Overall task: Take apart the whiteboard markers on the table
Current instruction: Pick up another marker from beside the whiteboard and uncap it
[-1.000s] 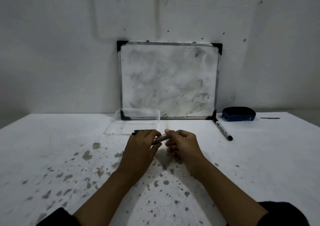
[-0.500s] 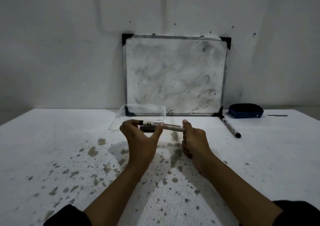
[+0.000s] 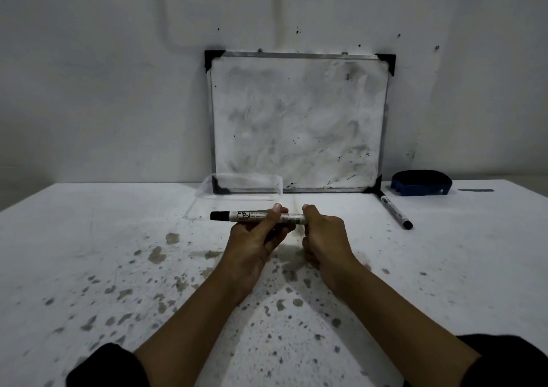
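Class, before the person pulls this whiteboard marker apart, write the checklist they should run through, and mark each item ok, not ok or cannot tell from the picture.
1. Marker held level above the table: ok.
2. Left hand gripping the barrel's middle: ok.
3. Right hand closed on the right end: ok.
4. Black end at the left free of both hands: ok.
5. Which part the right hand covers, cap or plug: cannot tell.
6. Clear tray behind the hands, ready for parts: ok.
7. Second marker lying out of the way at right: ok.
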